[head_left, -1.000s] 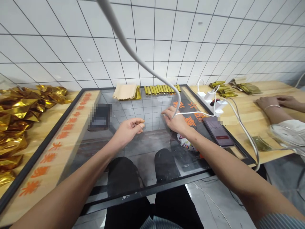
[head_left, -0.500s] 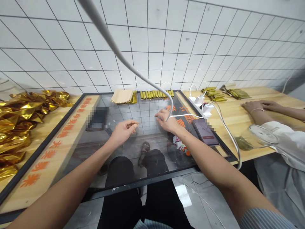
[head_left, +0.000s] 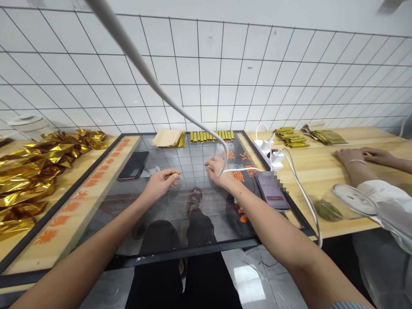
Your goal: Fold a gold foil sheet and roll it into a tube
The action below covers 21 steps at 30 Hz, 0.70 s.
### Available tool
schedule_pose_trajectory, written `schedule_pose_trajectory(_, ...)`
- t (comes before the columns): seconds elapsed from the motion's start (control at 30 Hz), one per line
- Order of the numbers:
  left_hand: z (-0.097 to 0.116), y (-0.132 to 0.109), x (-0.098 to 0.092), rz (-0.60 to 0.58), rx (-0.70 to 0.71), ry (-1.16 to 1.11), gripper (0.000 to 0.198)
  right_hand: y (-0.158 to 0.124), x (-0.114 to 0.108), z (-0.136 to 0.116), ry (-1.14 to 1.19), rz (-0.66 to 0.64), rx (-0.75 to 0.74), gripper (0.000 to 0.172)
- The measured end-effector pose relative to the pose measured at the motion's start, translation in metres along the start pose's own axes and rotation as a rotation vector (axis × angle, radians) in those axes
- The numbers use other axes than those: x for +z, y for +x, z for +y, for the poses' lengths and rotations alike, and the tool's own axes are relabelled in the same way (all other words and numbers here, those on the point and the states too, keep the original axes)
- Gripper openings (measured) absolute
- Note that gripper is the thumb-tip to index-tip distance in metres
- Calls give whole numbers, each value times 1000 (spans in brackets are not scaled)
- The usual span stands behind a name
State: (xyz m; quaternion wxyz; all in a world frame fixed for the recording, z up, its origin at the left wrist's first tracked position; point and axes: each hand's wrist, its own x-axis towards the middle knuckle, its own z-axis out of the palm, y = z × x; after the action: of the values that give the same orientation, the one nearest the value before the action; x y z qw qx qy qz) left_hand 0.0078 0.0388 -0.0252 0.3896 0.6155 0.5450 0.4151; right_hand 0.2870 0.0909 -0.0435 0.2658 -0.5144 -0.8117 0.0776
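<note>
My left hand [head_left: 161, 183] is held just over the dark glass panel [head_left: 128, 223], its thumb and fingers pinched together. Across a narrow gap on the right, my right hand [head_left: 221, 172] is curled with its fingertips close to the glass. Whatever either hand may hold is too small or hidden to make out. A grey cable [head_left: 154, 81] hangs down in front of my right hand. Behind the hands, a row of gold-green foil rolls [head_left: 211, 136] lies along the panel's far edge, next to a stack of tan paper sheets [head_left: 167, 138].
A dark phone [head_left: 133, 165] lies left on the glass; a lit phone [head_left: 272, 192] lies right, near a white power strip [head_left: 269, 151] with cables. Crumpled gold foil [head_left: 38, 171] covers the left side. At right, another person's hands [head_left: 350, 156] rest on the wooden table [head_left: 325, 176].
The camera view has shifted, so the tabletop sits slightly lower in the picture. Both my hands appear a little further left, still pinched or curled and still apart.
</note>
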Motion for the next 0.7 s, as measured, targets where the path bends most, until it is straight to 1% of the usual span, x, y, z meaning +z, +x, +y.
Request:
schedule_pose_trajectory(0.23, -2, -1, 2, 40, -10, 2, 53, 4, 9, 4, 11, 8, -44, 26)
schedule_pose_trajectory(0.47, -6, -1, 6, 73, -12, -16, 45, 1, 9, 4, 14, 27, -74, 28)
schedule_pose_trajectory(0.7, -13, 0, 8, 52, -26, -42, 36, 1, 9, 7, -9, 13, -61, 28)
